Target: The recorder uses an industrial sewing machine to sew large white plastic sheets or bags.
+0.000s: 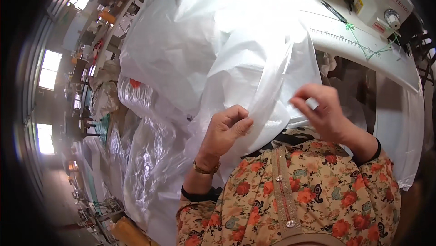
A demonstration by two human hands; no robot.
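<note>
A large sheet of thin white material [181,41], glossy and creased, spreads from the sewing table down over my lap. My left hand [227,130] is closed, thumb against bent fingers, pinching a fold of this sheet near my lap. To the right, my right hand [320,110] is raised just off the sheet's right side. Its thumb and fingertips come together in a pinch and are slightly blurred. Whether something small is between them cannot be made out.
A white sewing machine [386,7] stands at the upper right on a pale table [327,41] with a ruler strip. Black tweezers [334,12] and green thread [370,54] lie there. Crumpled clear plastic [154,169] hangs at the left, with cluttered workbenches beyond.
</note>
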